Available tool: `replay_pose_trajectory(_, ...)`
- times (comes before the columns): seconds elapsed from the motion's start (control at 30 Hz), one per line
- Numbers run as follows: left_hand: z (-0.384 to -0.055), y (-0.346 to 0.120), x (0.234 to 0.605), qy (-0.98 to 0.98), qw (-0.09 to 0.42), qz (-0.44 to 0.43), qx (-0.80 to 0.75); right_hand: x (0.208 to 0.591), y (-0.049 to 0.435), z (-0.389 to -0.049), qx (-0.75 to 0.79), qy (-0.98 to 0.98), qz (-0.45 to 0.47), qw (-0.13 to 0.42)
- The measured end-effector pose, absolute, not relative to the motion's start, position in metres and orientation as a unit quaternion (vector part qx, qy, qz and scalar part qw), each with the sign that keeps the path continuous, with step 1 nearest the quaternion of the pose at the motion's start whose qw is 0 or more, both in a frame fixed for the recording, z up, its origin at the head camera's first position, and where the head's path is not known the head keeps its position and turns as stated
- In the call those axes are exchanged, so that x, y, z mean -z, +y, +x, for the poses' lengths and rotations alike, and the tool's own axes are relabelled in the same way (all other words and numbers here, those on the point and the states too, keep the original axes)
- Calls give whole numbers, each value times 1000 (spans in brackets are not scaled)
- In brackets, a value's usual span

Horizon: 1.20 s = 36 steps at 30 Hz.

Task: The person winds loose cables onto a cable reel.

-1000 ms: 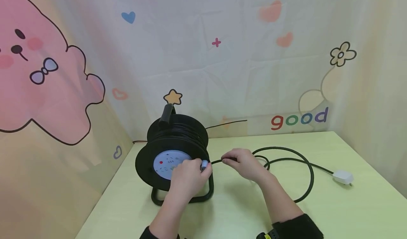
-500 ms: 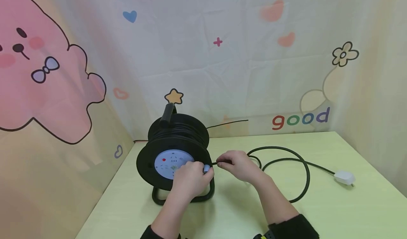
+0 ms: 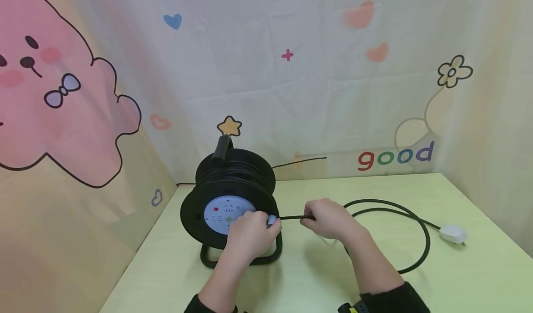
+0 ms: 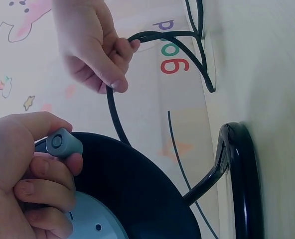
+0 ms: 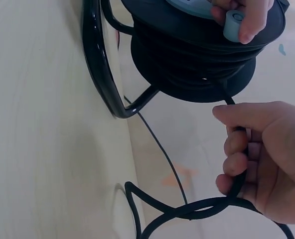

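The extension-cable reel (image 3: 228,188) is holding wound black cable (image 3: 238,170); the left grip (image 3: 249,235) is clasping its knob (image 3: 271,220) (three o'clock), the right grip (image 3: 330,219) that cable.

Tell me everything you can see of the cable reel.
The cable reel is black, plastic-looking, with two round flanges, dark cable wound between them, and a top handle. Its front bears a pale blue socket panel with a red dot. It stands upright on a glossy black tubular frame on the pale table, left of centre in the head view. The left hand grips its blue-grey knob; cable runs off it to the right hand.
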<state>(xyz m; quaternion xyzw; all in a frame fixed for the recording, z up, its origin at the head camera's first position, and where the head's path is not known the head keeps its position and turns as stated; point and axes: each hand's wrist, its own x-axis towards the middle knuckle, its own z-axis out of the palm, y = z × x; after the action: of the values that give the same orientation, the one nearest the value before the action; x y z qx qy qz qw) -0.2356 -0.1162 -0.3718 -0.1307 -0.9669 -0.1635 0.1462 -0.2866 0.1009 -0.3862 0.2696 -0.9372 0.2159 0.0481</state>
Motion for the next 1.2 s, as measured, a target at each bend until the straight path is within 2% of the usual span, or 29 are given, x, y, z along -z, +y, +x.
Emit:
replay_pose_trajectory(0.07,-236,-116,371,-967,146,-130,162,385,104,-286,-206,-940,267,55)
replay_pose_trajectory(0.3,-237,-116,372,-970,140,-127,154,386,115,-288,-138,-921,297,212)
replay_pose_trajectory(0.37,-237,-117,372,-970,138,-127,154,387,117,-288,-144,-917,296,225)
replay_pose_trajectory(0.8,-236,-116,372,-966,140,-132,171,390,121,-291,-198,-926,267,177)
replay_pose_trajectory(1.07,-236,-115,370,-964,143,-134,181,389,127,-295,-220,-912,259,232)
replay_pose_trajectory(1.2,-236,-116,370,-962,150,-135,183,385,131,-293,-228,-932,220,176)
